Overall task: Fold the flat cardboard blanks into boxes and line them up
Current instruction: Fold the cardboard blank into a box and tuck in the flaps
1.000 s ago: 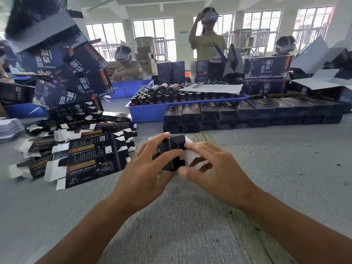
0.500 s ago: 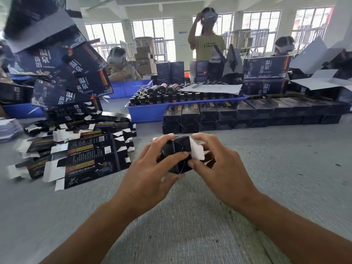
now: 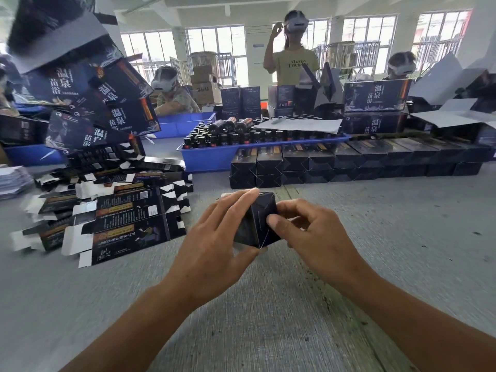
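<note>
Since half a second ago the white flap that stuck out at the box's near end has gone flat, and your right thumb now presses there. Your left hand (image 3: 212, 253) grips the dark box (image 3: 255, 224) from the left, fingers over its top. Your right hand (image 3: 316, 237) pinches its right side. You hold it above the grey table (image 3: 402, 237), in front of the row of finished boxes (image 3: 349, 162). The box's far end is hidden behind your fingers. The flat blanks (image 3: 120, 218) lie piled to your left.
</note>
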A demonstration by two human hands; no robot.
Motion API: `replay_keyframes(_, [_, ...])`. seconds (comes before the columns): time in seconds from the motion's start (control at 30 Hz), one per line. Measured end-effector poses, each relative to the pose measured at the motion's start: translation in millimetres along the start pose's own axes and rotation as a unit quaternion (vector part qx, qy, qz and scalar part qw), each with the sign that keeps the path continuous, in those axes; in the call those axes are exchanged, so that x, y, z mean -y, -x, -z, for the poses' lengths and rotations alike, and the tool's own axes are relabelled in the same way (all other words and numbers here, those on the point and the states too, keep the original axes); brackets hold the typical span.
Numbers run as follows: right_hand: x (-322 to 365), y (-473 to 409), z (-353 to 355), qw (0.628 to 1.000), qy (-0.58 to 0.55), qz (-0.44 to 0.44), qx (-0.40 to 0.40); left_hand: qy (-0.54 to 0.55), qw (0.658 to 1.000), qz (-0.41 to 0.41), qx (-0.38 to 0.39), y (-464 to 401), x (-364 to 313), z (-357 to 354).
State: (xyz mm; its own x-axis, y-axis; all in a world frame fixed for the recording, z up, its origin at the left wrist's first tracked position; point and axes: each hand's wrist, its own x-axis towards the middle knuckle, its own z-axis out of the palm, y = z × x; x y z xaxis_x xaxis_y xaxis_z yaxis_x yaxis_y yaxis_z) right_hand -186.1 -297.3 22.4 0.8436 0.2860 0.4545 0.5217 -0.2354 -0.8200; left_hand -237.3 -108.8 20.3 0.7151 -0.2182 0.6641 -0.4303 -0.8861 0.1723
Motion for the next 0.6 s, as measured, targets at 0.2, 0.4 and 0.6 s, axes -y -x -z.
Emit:
replay_keyframes(0.2, [0.9,0.8,1.3,1.0,-0.019,-0.002,-0.015,-0.013,1.0,0.003,0.007,1.3,-0.2,-2.0])
replay_keyframes(0.4, [3.4,2.5,1.6,0.999,0.028,0.01,-0.043,-0.018,1.0,-0.01,-0.002,0.7,-2.9,-3.1])
replay_keyframes(0.6, [2.3,2.4,2.5,0.999,0.029,0.016,-0.008,-0.011,1.0,-0.012,-0.015,1.0,-1.6,-1.2])
